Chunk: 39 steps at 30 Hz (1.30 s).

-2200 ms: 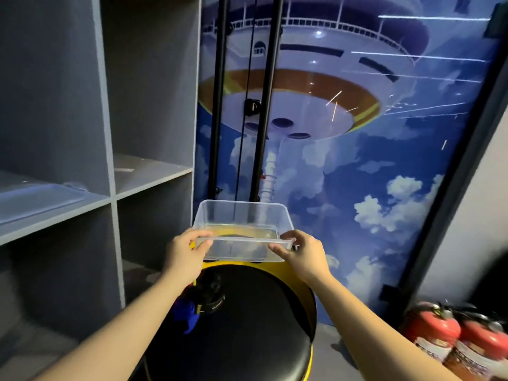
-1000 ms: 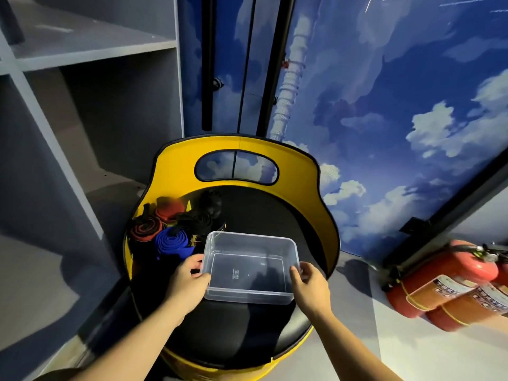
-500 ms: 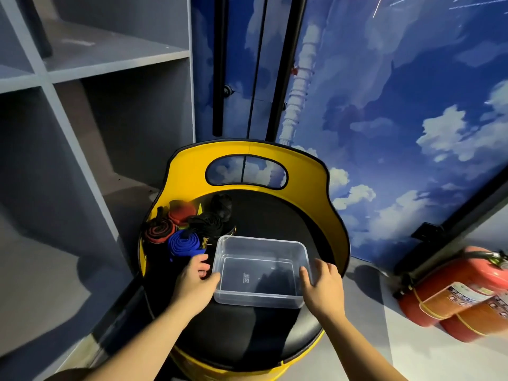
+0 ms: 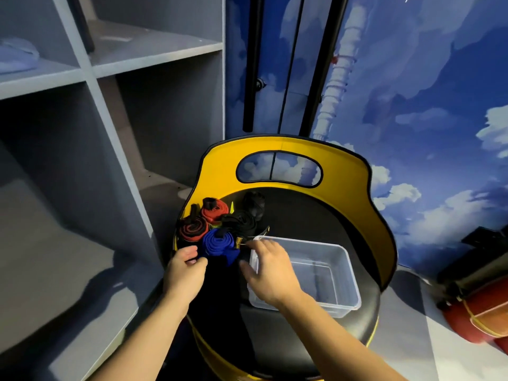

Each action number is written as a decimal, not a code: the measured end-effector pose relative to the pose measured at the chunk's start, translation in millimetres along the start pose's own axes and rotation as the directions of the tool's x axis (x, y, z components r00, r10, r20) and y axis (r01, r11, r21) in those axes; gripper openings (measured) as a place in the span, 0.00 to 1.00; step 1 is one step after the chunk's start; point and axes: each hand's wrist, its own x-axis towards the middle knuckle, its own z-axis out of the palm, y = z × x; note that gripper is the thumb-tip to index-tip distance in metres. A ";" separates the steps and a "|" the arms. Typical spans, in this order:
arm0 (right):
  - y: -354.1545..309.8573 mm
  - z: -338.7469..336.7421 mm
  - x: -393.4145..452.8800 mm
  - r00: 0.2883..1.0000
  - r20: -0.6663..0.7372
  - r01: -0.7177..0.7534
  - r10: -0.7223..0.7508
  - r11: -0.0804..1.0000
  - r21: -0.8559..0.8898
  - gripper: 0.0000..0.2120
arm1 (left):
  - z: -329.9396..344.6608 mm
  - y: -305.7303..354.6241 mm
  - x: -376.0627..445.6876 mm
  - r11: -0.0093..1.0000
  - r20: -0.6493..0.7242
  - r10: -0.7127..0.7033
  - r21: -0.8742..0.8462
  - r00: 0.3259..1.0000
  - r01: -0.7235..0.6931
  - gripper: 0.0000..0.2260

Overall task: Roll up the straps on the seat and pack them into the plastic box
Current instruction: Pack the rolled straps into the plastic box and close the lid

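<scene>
The left hand (image 4: 184,273) is curling its fingers at the near edge of the blue strap (image 4: 219,244); whether it is gripping is unclear. The right hand (image 4: 270,270) is hovering, fingers relaxed, over the plastic box (image 4: 345,287), which is sitting on the seat (image 4: 302,213), long axis running left-right. Beyond, rolled straps (image 4: 214,211) are lying clustered at the seat's left.

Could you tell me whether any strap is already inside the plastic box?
No, the box shows only its bare clear bottom, while the rolled straps sit beside it on the seat.
</scene>
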 end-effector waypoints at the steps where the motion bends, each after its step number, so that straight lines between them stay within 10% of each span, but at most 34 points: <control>1: -4.7 8.5 4.8 0.999 0.027 0.037 -0.035 0.998 -0.054 0.25 | 0.2 -0.7 1.4 1.000 0.012 -0.006 -0.002 1.000 0.006 0.18; 12: -14.1 51.7 42.0 0.991 0.118 -0.049 0.071 0.983 -0.178 0.40 | 16.0 -14.2 21.6 0.989 0.110 -0.129 -0.059 0.986 0.136 0.23; 20: -17.7 51.2 41.0 0.998 0.009 -0.066 0.070 0.975 -0.214 0.33 | 11.7 -5.7 13.9 0.985 0.057 -0.149 -0.077 0.987 0.153 0.19; 28: -29.2 10.2 29.9 0.994 -0.086 -0.046 0.061 0.983 0.175 0.32 | -2.4 27.1 -21.3 0.992 -0.111 0.111 -0.053 0.988 -0.118 0.10; 39: 14.3 -66.5 -12.1 0.946 0.012 -0.297 0.323 0.854 0.427 0.31 | 50.7 53.1 -58.3 0.955 0.164 0.286 -0.130 0.944 -0.267 0.15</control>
